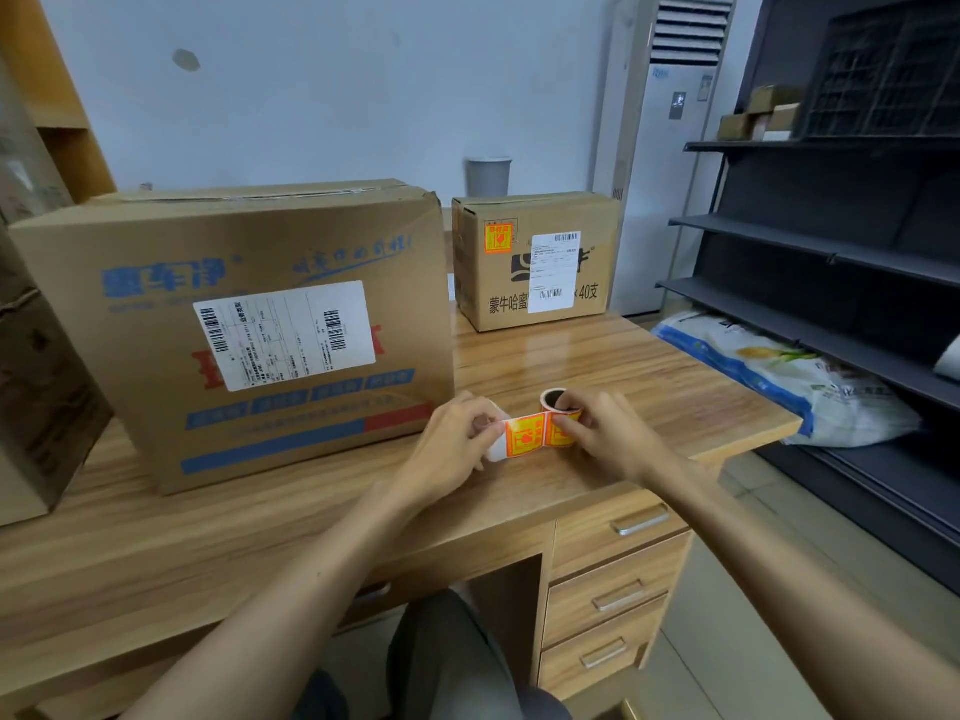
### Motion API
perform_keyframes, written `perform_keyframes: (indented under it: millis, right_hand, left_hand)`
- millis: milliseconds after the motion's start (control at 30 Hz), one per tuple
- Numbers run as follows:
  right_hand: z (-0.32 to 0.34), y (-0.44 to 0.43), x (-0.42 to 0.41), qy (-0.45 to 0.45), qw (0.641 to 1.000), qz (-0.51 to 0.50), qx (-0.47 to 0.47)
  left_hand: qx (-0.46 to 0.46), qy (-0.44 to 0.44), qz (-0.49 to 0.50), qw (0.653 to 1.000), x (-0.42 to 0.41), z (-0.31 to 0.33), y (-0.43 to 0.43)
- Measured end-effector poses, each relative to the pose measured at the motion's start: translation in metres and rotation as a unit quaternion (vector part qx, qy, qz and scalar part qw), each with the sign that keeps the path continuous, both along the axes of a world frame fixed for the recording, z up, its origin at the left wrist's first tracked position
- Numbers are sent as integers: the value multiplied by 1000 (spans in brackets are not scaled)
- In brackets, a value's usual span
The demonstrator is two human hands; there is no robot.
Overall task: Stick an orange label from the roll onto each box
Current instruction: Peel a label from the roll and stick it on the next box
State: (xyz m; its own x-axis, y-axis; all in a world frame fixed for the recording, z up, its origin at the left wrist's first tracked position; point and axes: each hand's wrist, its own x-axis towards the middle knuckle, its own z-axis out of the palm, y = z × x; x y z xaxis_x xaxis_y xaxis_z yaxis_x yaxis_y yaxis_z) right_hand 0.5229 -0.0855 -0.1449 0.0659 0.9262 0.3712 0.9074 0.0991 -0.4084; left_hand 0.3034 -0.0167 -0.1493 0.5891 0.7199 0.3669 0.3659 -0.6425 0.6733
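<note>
Head view: right hand [605,433] grips roll [558,413], core upright; left fingers [480,423] pinch label strip [524,434] leftward

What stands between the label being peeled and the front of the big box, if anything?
Nothing visible. The left hand peels the orange label off the roll held by the right hand, just right of the big box; only bare desk lies between.

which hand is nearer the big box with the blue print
Left. The left hand sits just in front of the big box, near its lower right corner, pinching the strip's loose end. The right hand is further right, holding the label roll.
</note>
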Motion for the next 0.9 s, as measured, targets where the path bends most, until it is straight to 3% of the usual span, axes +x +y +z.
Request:
perform_keyframes:
  millis: [167,433,900]
  right_hand:
    - [-4,2,-3,7,1000,-6,19]
    - [-9,-23,-35,-70,994,8,82]
    - [-22,-15,-52,18,998,-5,58]
  left_hand:
    - [-39,-25,6,999,2,-7,2]
    - [-71,-68,13,995,0,-10,-2]
    - [-105,-69,-45,991,-3,-12,-2]
